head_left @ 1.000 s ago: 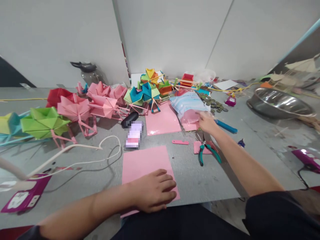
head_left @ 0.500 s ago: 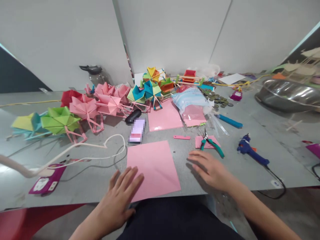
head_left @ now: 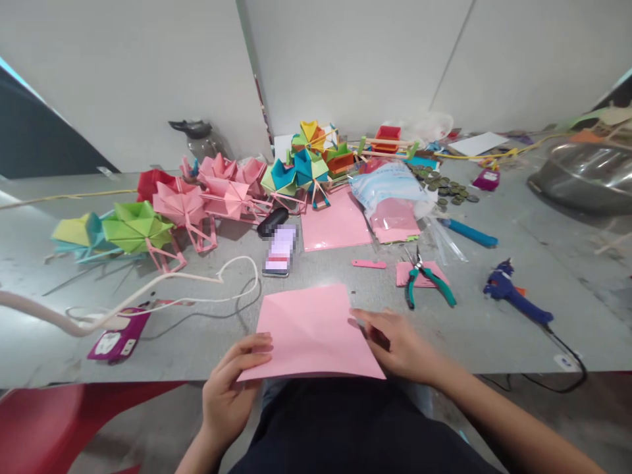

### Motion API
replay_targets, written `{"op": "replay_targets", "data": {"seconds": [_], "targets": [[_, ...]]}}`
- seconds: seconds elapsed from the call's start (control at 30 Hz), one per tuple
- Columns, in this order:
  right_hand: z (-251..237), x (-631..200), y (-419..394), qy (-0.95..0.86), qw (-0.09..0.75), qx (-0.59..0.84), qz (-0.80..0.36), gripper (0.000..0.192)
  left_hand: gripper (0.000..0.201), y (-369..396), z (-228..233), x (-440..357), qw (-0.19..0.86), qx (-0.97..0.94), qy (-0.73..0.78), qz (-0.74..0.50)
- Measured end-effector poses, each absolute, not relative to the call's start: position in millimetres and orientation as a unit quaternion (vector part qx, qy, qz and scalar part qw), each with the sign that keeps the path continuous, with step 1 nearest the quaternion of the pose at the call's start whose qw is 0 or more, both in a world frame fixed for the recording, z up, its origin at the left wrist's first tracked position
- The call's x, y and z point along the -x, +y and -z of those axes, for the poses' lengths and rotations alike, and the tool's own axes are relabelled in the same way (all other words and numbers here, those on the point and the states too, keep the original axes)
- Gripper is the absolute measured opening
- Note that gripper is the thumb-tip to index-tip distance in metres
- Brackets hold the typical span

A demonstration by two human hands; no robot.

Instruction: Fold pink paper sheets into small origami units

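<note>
at the near table edge (head_left: pixel 148 355), left hand (head_left: pixel 230 395) pinches the lower left corner of the pink paper sheet (head_left: pixel 313 332), thumb on top and fingers curled under, so that corner rides up off the surface. right hand (head_left: pixel 399 342) is closed on the sheet's right edge, fingertips over it, likely to steady the paper. hands sit apart, one per side; sheet lies partly over the edge, in front of the person's lap. just beyond the right hand: teal-handled pliers (head_left: pixel 427 280) on a pink scrap, a small pink strip (head_left: pixel 368 264). further right, a blue glue gun (head_left: pixel 516 296). behind the sheet, a phone (head_left: pixel 280 250), then a second pink sheet (head_left: pixel 336 227) beside a plastic bag of paper (head_left: pixel 390 201). folded paper models (head_left: pixel 197 197) line the back.
</note>
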State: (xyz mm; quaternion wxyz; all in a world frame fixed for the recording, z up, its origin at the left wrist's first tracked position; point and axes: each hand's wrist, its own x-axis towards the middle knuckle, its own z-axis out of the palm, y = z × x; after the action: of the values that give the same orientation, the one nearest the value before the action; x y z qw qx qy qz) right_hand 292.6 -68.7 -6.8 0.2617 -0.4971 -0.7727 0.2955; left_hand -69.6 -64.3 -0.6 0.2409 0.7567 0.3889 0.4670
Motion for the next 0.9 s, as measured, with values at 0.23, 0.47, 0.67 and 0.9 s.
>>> {"op": "replay_targets", "data": {"seconds": [0.23,0.47,0.67,0.9], "targets": [[8.2,-304.7,-55.6,-0.754,0.424,0.403,-0.300,0.035,0.018,-45.4,0.6,25.6,0.252,-0.622,0.437,-0.599],[-21.4,-338.3,-21.9,-0.779,0.472,0.398,-0.111,0.032,0.066,10.1,-25.6,-14.3,0.574,-0.374,0.434,-0.584],[-40.1,-351.0,16.4,-0.769,0.516,0.370,-0.070,0.033,0.076,68.3,-39.9,-32.3,0.558,-0.440,0.348,-0.611],[-38.0,-353.7,35.8,-0.782,0.513,0.344,-0.086,0.033,0.044,101.0,-29.0,-19.2,0.503,-0.611,0.361,-0.494]]}}
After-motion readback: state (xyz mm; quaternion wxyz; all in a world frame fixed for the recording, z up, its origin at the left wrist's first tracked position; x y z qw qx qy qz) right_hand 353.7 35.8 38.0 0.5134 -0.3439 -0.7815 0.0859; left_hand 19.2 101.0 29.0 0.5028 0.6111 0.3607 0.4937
